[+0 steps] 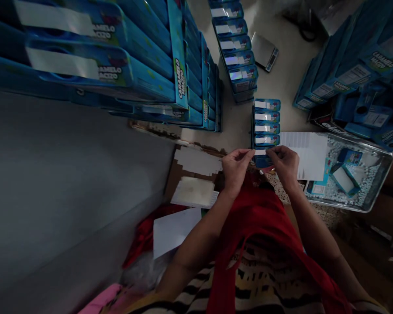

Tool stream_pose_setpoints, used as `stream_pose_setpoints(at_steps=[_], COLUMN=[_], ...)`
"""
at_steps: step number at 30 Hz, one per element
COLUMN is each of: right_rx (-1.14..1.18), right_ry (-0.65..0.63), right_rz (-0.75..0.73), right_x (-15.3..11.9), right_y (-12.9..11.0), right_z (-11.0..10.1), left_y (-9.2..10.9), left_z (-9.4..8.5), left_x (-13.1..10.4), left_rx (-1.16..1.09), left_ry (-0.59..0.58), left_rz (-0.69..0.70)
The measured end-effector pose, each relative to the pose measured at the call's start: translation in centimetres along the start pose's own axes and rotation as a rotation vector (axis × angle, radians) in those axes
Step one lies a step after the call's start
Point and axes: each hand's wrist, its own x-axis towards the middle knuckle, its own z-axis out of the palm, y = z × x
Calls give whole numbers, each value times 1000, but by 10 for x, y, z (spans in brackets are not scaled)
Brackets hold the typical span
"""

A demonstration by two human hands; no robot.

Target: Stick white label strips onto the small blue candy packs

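Head view: I saw left hand (237, 168) and right hand (286, 166), each grip pinching a white strip (260, 152) over the nearest box (263, 163).
Strips done: four boxes (274, 117) beyond bore theirs.
Strip left: the held one, I judged.

The right hand (286, 162) hides one end of the white strip (260, 152); the scale display (274, 58) is too small for reading.

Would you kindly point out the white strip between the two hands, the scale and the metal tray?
White strip (260, 152): head view, on its uncovered middle.
Scale (262, 49): head view, on its silver top.
Metal tray (340, 206): head view, on its lower rim.
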Motion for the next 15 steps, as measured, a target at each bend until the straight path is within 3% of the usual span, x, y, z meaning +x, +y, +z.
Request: stream_pose_setpoints(at_steps=[8, 12, 15], right_rx=[-46, -74, 31], right_ry=[-1, 34, 46], right_rz=[23, 74, 162], right_x=[1, 6, 15], right_y=[-4, 1, 15], right_z=[2, 1, 0], left_y=[-11, -23, -32], left_z=[0, -4, -5], left_x=[8, 25, 37], left_rx=[-86, -276, -329], left_ry=[-32, -182, -210], left_rz=[-79, -401, -581])
